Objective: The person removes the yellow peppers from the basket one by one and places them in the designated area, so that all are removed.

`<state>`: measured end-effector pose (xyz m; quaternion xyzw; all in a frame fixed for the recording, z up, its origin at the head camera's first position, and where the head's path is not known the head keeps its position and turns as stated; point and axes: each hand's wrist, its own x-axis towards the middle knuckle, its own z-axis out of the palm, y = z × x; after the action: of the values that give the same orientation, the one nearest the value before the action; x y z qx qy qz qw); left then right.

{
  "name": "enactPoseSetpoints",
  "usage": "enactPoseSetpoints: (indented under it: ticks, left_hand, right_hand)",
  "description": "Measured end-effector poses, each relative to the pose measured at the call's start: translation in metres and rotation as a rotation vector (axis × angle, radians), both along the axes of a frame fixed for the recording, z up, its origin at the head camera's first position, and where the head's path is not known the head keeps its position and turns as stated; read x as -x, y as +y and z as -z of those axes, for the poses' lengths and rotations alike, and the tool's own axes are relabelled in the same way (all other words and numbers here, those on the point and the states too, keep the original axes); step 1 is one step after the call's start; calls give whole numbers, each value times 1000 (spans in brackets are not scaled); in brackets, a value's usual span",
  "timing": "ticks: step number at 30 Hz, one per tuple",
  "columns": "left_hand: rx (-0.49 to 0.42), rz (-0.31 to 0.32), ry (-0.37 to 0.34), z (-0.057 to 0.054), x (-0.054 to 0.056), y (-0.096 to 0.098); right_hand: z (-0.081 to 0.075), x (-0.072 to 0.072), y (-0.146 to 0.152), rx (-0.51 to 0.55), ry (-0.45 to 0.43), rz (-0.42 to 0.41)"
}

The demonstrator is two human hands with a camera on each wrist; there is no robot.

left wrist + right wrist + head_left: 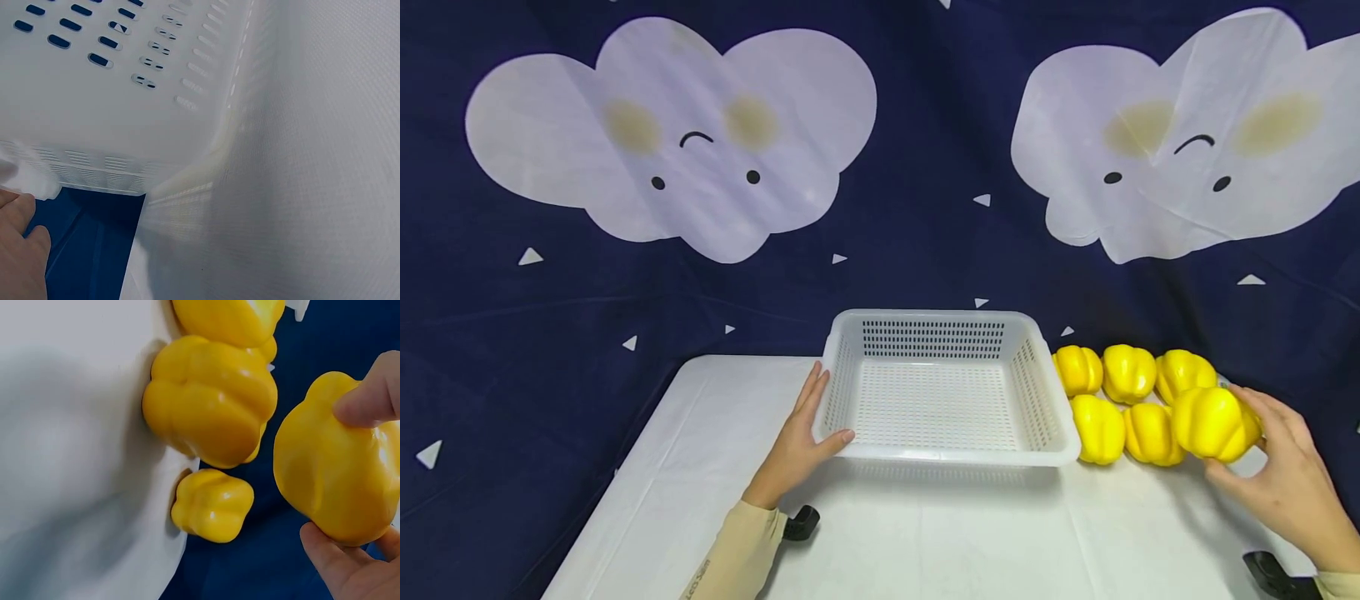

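In the head view, my left hand [801,442] rests against the left side of a white perforated plastic basket [943,456], its fingers stretched along the outer wall and its thumb at the near corner of the rim. The left wrist view shows fingers [22,244] at that rim. My right hand [1288,475] holds a yellow bell pepper [1210,425] between thumb and fingers, raised over the right part of the table. The right wrist view shows this held pepper [334,469] apart from the other peppers [209,403]. Nothing lies inside the basket.
More yellow bell peppers [1097,429] lie in two rows on the white table [925,542], close against the basket's right side. Behind the table hangs a dark blue cloth [940,167] printed with clouds. Black wrist devices [801,523] sit by both sleeves.
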<state>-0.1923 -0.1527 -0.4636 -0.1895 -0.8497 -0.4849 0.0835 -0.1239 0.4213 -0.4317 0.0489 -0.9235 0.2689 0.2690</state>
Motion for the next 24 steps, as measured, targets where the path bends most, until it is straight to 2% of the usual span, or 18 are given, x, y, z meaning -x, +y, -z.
enactPoseSetpoints:
  ticks: [4, 17, 24]
  left_hand:
    - [-2, -2, -6, 0, 1, 0]
    - [8, 1, -8, 0, 0, -1]
    - [5, 7, -10, -1, 0, 0]
  right_hand:
    - [0, 3, 8, -24, 20, -9]
    - [9, 6, 25, -81, -60, 26]
    - [15, 10, 31, -85, -94, 10]
